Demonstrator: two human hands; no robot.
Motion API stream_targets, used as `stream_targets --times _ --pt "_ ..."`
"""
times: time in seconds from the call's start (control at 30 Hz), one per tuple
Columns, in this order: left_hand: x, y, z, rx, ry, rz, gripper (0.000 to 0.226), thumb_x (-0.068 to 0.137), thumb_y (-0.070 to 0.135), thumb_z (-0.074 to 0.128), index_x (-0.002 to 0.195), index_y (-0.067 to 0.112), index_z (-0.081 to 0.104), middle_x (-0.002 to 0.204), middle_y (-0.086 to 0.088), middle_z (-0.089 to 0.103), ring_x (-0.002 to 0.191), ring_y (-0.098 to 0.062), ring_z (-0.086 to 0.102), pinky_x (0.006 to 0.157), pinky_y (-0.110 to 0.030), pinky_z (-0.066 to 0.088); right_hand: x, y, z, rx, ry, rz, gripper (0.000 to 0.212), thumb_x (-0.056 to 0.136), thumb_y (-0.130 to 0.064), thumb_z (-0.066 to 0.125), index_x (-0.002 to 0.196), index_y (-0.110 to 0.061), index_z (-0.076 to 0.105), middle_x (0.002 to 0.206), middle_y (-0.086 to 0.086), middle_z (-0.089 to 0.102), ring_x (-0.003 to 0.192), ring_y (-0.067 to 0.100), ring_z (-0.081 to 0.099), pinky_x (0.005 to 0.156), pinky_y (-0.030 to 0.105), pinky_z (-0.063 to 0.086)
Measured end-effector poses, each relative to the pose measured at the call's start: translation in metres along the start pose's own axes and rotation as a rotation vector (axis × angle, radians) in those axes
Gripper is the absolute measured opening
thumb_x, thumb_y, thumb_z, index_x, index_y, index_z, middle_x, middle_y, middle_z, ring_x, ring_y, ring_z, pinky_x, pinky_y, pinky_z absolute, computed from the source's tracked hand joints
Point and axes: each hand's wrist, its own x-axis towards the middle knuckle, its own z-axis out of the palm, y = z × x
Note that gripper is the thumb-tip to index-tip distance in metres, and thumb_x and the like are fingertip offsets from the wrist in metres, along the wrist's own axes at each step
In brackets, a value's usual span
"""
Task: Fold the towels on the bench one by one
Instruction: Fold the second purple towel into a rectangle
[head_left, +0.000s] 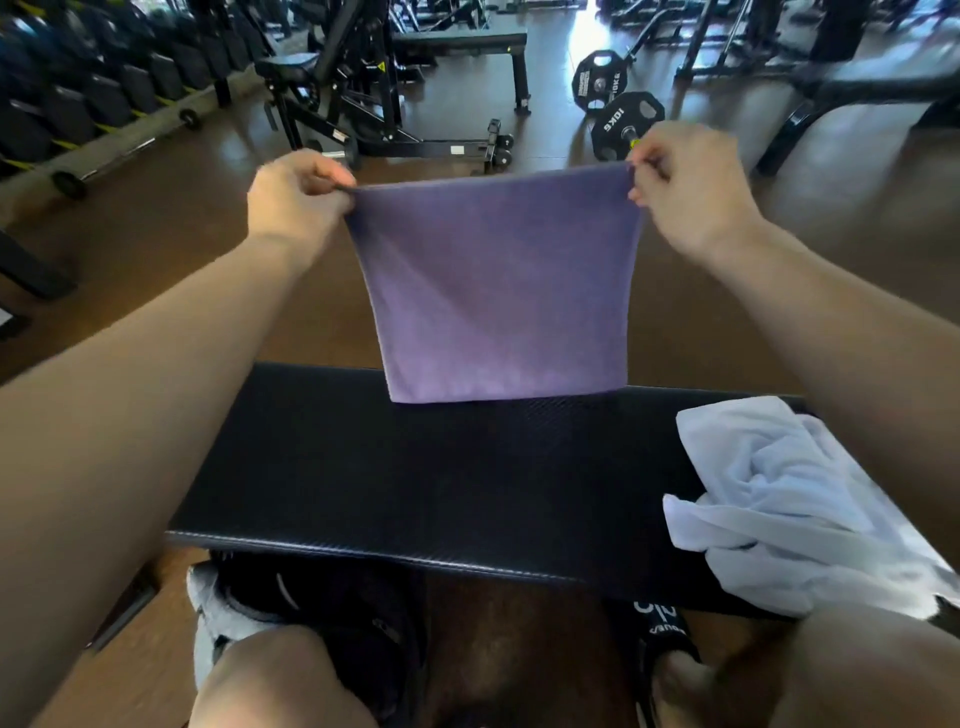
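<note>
Up in the air, a purple towel (493, 291) hangs flat and stretched above the far edge of a black padded counter (389, 467), its bottom hem just over that edge. The left hand (293, 200) pinches the towel's top left corner; the right hand (685, 189) pinches the top right corner. On the counter's right end lies a crumpled white towel (789, 509). Beyond the counter, on the brown floor (156, 249), stand weight plates (623, 122) and black gym machines (363, 78).
</note>
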Motion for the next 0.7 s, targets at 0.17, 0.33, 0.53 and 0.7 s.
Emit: stream_targets --times 0.17,0.33,0.53,0.7 --pt "-0.015 0.022 -0.008 -0.183 -0.004 0.165 0.036 0.082 -0.007 0.065 0.078 0.029 0.064 0.079 0.016 0.067 0.071 0.008 0.060 0.080 -0.013 0.048 -0.017 0.002 -0.026 -0.179 0.108 -0.110 0.019 0.092 -0.006 0.051 0.100 -0.006 0.068 0.105 0.018 0.067 0.100 0.033 0.061 0.089 0.033 0.040" --pt "-0.090 -0.060 -0.002 -0.003 -0.322 0.080 0.052 0.080 -0.017 0.067 0.070 0.033 0.074 0.076 0.021 0.074 0.082 -0.003 0.070 0.087 -0.017 0.050 -0.112 0.022 0.002 -0.188 -0.261 -0.103 0.013 0.083 0.001 0.062 0.090 -0.006 0.071 0.088 0.018 0.066 0.084 0.036 0.063 0.080 0.034 0.041" --pt "-0.180 -0.119 -0.004 0.316 -0.574 -0.108 0.027 0.086 0.004 0.073 0.079 0.030 0.076 0.094 0.017 0.075 0.079 -0.006 0.072 0.073 -0.021 0.055 -0.203 0.018 0.047 -0.396 -0.803 -0.084 0.014 0.094 -0.011 0.050 0.098 -0.012 0.064 0.101 0.005 0.059 0.095 0.031 0.062 0.085 0.041 0.051" --pt "-0.200 -0.132 -0.016 0.444 -0.611 -0.015 0.034 0.078 0.006 0.071 0.073 0.039 0.071 0.089 0.021 0.071 0.074 0.001 0.065 0.072 -0.027 0.053 -0.226 -0.007 0.044 -0.504 -1.025 -0.125 0.012 0.100 -0.020 0.048 0.101 -0.021 0.059 0.102 -0.003 0.053 0.096 0.023 0.062 0.082 0.033 0.051"
